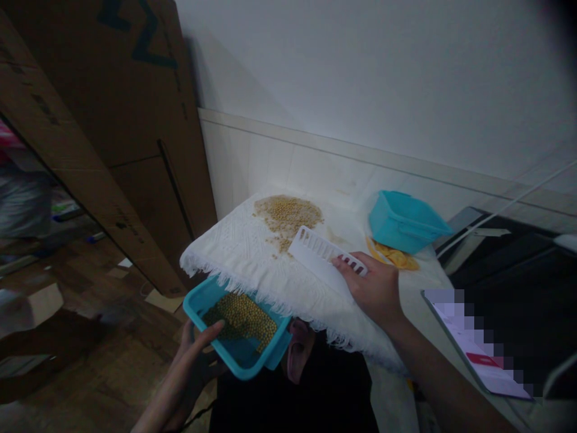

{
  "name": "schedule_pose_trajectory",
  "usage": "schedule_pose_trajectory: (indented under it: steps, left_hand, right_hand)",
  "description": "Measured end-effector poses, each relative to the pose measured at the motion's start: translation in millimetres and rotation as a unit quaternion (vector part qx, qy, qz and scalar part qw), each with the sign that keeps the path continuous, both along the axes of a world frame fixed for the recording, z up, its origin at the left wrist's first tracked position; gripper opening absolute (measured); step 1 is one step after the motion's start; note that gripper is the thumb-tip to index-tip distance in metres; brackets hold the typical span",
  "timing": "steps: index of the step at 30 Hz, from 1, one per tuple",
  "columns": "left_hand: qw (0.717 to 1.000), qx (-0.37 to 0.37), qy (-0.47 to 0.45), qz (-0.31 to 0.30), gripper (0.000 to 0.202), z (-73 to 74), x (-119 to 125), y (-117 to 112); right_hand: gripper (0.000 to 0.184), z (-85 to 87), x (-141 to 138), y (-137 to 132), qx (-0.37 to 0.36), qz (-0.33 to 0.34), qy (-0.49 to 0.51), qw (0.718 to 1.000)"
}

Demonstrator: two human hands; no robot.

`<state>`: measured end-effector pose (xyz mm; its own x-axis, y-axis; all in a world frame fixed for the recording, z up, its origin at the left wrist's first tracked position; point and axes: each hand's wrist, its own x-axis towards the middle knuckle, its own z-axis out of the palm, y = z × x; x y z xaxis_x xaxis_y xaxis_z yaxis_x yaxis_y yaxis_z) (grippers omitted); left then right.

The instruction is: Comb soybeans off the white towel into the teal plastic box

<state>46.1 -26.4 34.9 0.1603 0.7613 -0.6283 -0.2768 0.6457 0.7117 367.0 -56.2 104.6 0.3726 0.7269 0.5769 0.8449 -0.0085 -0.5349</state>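
My left hand (195, 356) grips a teal plastic box (238, 356) partly filled with small tan beans, held just below the fringed front edge of a white cloth (252, 264). My right hand (372, 287) holds a white plastic comb-like scraper (321, 255) flat on the cloth, its toothed edge toward a loose pile of beans (285, 215) at the cloth's far side. The scraper sits just short of the pile's near scatter.
A second teal box (403, 220) lies tipped at the back right beside yellow pieces (396, 257). A big cardboard panel (103, 120) leans on the left. A phone (478, 346) lies on the dark surface at right. White wall behind, wooden floor below left.
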Motion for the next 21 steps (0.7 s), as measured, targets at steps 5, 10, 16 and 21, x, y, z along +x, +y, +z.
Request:
schedule_pose_trajectory:
  steps: [5, 10, 16, 21]
  left_hand:
    - [1.000, 0.002, 0.021, 0.003, 0.095, 1.6, 2, -2]
    - [1.000, 0.005, 0.024, 0.008, 0.102, -0.8, 2, -3]
    - [0.999, 0.015, 0.036, 0.005, 0.097, -2.2, 1, -3]
    - [0.999, 0.012, 0.037, 0.012, 0.101, -3.8, 2, -2]
  right_hand:
    - [0.032, 3.1, -6, 2, -0.005, 0.022, 0.015, 1.000]
    - [0.030, 6.3, -16, 4, -0.001, 0.040, 0.026, 0.999]
    - [0.029, 7.2, -26, 6, 0.009, 0.053, 0.022, 0.998]
    - [0.029, 5.2, -31, 11, 0.015, 0.050, 0.021, 0.998]
